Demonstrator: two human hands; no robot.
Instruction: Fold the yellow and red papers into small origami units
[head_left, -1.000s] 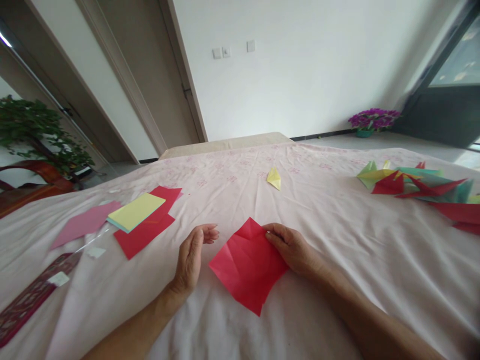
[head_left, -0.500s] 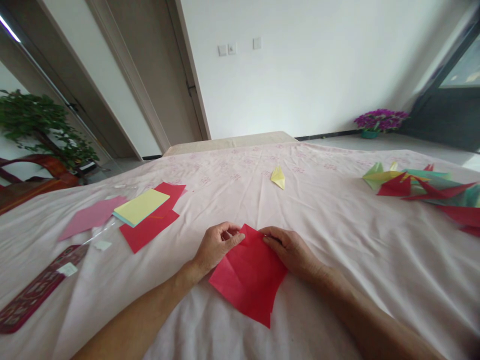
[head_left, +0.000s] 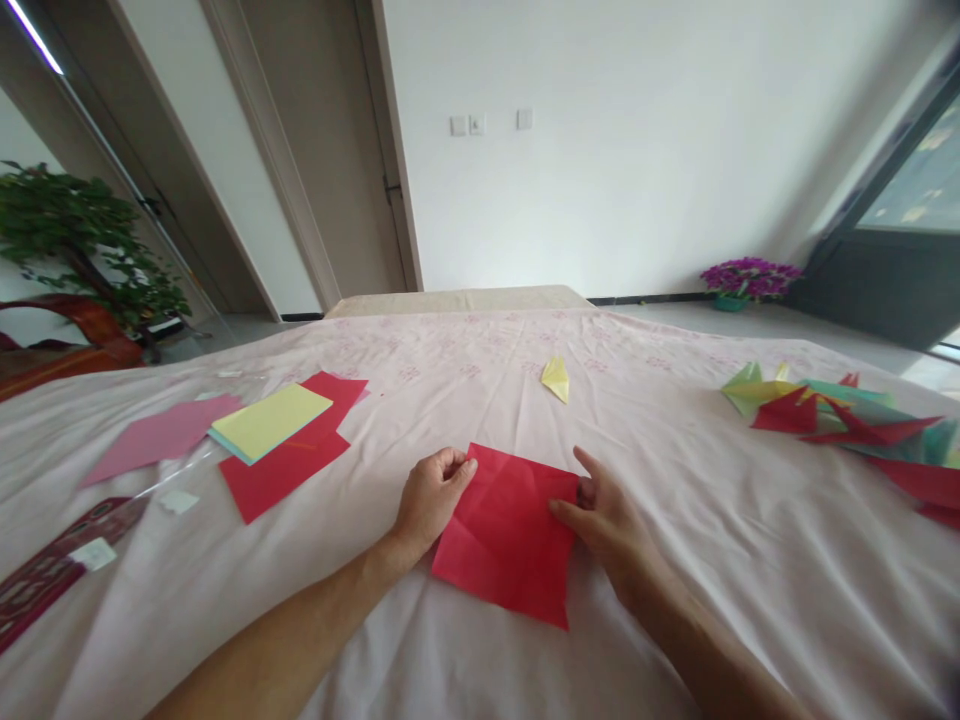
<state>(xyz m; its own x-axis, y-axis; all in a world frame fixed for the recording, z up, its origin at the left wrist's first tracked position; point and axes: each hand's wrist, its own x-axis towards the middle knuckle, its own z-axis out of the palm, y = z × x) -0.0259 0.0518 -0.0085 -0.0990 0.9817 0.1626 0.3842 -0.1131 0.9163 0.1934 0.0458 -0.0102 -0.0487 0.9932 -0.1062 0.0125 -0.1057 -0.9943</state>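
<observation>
A square of red paper with faint creases is held just above the cloth in front of me. My left hand pinches its upper left corner between thumb and fingers. On the opposite side, my right hand grips the right edge, thumb on the front face and bent fingers at the edge. Its index finger points up, off the paper. Farther off on the cloth lies a small folded piece of yellow paper, touched by neither hand.
To the left lie a yellow sheet stack, red sheets, a pink sheet and a dark red printed package. Folded colored paper shapes are grouped at the right. A wrinkled pale pink tablecloth covers the surface.
The red paper has turned from corner-up to nearly square-on. My right hand has shifted from the top to the right edge, its index finger now raised. The view has tilted up slightly.
</observation>
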